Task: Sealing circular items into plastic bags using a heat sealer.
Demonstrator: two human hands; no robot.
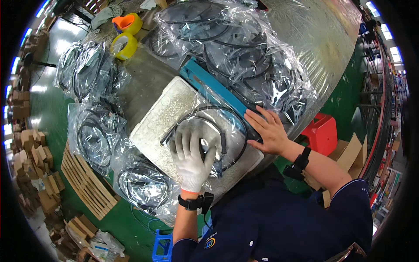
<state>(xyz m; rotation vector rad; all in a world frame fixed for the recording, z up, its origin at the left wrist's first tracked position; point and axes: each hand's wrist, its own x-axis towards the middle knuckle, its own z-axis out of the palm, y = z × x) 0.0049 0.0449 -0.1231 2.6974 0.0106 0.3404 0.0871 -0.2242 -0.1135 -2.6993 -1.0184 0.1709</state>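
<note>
A clear plastic bag (233,140) with a coiled black cable (245,139) inside lies on a white foam slab (153,127). My left hand (192,150), in a pale glove, rests flat on the bag inside the coil, fingers spread. Along the slab's far right edge runs a long teal bar (214,88), which looks like a bag sealer, and the bag's far edge reaches it. My bare right hand (268,131) lies with fingers outstretched at the near end of this bar. Nothing shows gripped in either hand.
Bagged black cables (235,48) are heaped beyond the bar; more bagged coils (94,135) line the table's left side. Two yellow tape rolls (124,46), one on an orange dispenser, sit at the far left. A red stool (321,134) and an open carton (349,157) stand right.
</note>
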